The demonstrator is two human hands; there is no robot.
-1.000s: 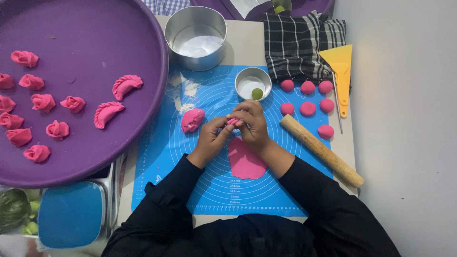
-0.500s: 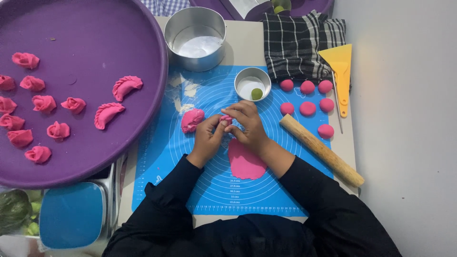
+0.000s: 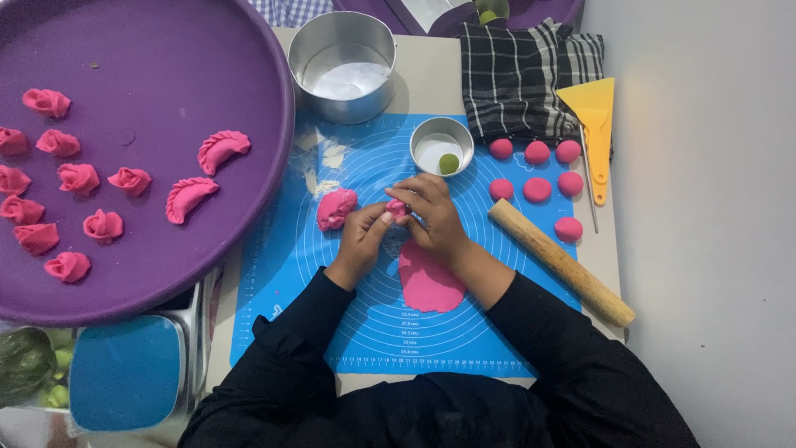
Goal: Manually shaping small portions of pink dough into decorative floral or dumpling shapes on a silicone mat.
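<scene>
Both hands have drifted a little up and to the left on the blue silicone mat (image 3: pixel 274 274) since a second ago, and the pink piece between them sits closer to the finished dumpling beside it. Left hand (image 3: pixel 363 241) and right hand (image 3: pixel 431 217) meet over the mat, each grip pinching the same small pink dough piece (image 3: pixel 396 207) — fingertips pressed onto it from both sides, just above the mat's centre.

Just left of the hands lies one folded pink dumpling (image 3: pixel 336 207) on the mat; below them, one flattened pink dough disc (image 3: pixel 427 282), partly under the right wrist. Seven pink dough balls (image 3: pixel 537 189) sit in a loose cluster at the mat's right side, near one wooden rolling pin (image 3: pixel 560 261) lying aslant.

One small metal bowl (image 3: pixel 441 143) above the hands holds white powder and one green ball (image 3: pixel 448 163); one larger metal bowl (image 3: pixel 347 66) stands further up. One checked cloth (image 3: pixel 531 79) and one yellow scraper (image 3: pixel 590 124) rest on the worktop (image 3: pixel 431 79) at upper right.

On the purple tray (image 3: pixel 149 274) I count eleven shaped pink dumplings (image 3: pixel 222 149) — two crescents, nine gathered ones, some cut off by the left edge. One blue-lidded container (image 3: pixel 124 373) sits below the tray.
</scene>
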